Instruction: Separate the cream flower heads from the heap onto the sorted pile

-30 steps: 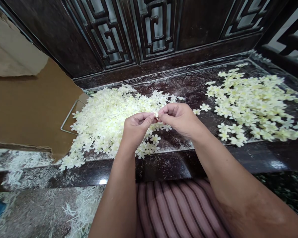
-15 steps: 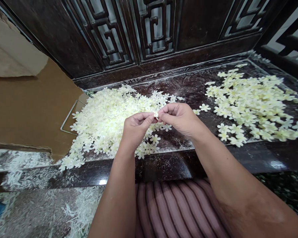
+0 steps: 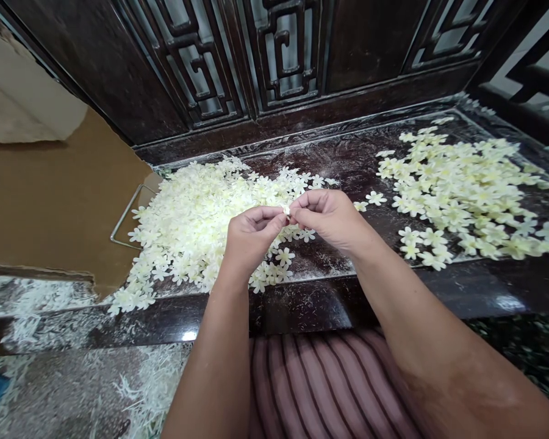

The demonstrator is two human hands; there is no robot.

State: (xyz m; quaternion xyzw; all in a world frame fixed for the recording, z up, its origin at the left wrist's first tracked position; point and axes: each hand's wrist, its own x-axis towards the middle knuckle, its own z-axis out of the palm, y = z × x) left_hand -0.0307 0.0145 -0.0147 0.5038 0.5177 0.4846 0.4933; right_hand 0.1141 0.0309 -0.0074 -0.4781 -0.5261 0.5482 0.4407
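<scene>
Left hand (image 3: pixel 251 235) and right hand (image 3: pixel 332 216) pinch one flower (image 3: pixel 286 210) over a dark bench (image 3: pixel 348 164) with carved lattice back (image 3: pixel 283 55)

Dark carved lattice panel (image 3: pixel 279 55) running across top of frame, pale light showing through openings. Glossy dark wooden bench seat (image 3: pixel 348 161) stretching across middle, front edge catching glare. Brown cardboard sheet (image 3: pixel 50 201) covering left side, pale wall (image 3: pixel 13 103) showing at upper left. Dark armrest (image 3: pixel 531 76) crossing upper right. White shreds (image 3: pixel 50 378) littering floor at lower left.
</scene>
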